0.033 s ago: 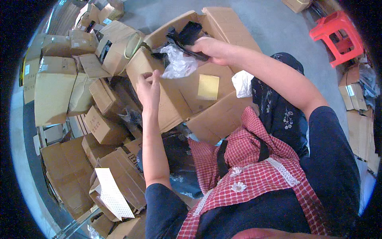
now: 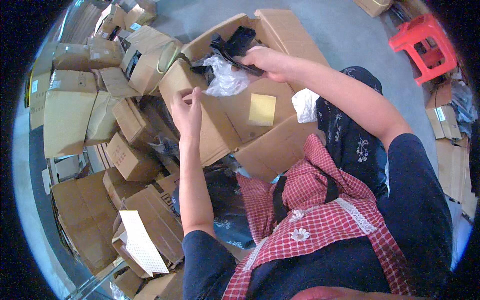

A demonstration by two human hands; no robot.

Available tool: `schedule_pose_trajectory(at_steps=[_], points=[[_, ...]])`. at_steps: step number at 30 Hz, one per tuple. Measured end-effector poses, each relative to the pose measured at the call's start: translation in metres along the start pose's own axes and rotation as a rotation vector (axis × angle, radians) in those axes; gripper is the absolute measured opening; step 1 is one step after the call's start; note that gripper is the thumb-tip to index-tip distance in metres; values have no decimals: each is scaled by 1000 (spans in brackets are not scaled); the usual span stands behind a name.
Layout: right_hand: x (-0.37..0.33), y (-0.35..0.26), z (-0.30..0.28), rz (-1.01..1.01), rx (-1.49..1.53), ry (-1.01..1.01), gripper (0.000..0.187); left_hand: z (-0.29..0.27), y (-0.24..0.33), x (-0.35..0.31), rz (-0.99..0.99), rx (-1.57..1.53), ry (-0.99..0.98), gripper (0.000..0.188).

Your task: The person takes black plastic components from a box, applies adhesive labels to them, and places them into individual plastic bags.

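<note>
My right hand (image 2: 270, 62) is closed round a black plastic part (image 2: 239, 45) with long, angular pieces, held above an open cardboard box (image 2: 215, 125). A crumpled clear plastic bag (image 2: 226, 77) hangs just under the part, between my two hands. At the bag's left side my left hand (image 2: 187, 112) is raised, its fingers curled toward the thumb. Whether those fingertips pinch the bag's edge is too small to make out. Inside the box, a yellow square (image 2: 262, 109) shows on the cardboard.
Cardboard boxes (image 2: 70, 115) are piled along the left. A white printed sheet (image 2: 142, 245) lies on the lower boxes. White crumpled material (image 2: 305, 106) is by the box's right flap. A red plastic stool (image 2: 425, 47) stands at the far right, near flattened cardboard (image 2: 452, 167).
The clear bag's lower edge has risen slightly and its folds have shifted. Both hands are in nearly the same place, and the right still grips the black part.
</note>
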State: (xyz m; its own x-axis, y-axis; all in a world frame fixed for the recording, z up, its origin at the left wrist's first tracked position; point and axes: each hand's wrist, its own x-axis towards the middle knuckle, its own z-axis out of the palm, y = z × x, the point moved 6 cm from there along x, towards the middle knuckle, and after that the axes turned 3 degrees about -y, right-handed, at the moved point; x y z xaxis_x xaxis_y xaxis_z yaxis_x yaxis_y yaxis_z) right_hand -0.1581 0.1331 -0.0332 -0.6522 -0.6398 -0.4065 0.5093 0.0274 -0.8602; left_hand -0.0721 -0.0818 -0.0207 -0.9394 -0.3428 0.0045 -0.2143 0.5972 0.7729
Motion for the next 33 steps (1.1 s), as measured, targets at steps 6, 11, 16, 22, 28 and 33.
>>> schedule_pose_trajectory(at_steps=[6, 11, 16, 22, 28, 33], points=[[7, 15, 5, -65, -264, -18, 23, 31, 24, -18, -26, -492, -246, 28], [26, 21, -9, -87, -517, 120, 29, 10, 11, -11, -17, -644, -138, 6], [36, -3, -57, -405, -687, 426, 44, -5, 16, -11, 36, -724, -9, 6], [-7, -37, -32, -342, -556, 428, 39, 0, 10, -12, -11, -659, -27, 9], [-23, -51, 1, -641, -1218, 525, 31, 10, 28, -16, 51, -614, -48, 20], [-28, -36, 25, -651, -1327, 417, 30, 9, 23, -13, 60, -639, -32, 23]])
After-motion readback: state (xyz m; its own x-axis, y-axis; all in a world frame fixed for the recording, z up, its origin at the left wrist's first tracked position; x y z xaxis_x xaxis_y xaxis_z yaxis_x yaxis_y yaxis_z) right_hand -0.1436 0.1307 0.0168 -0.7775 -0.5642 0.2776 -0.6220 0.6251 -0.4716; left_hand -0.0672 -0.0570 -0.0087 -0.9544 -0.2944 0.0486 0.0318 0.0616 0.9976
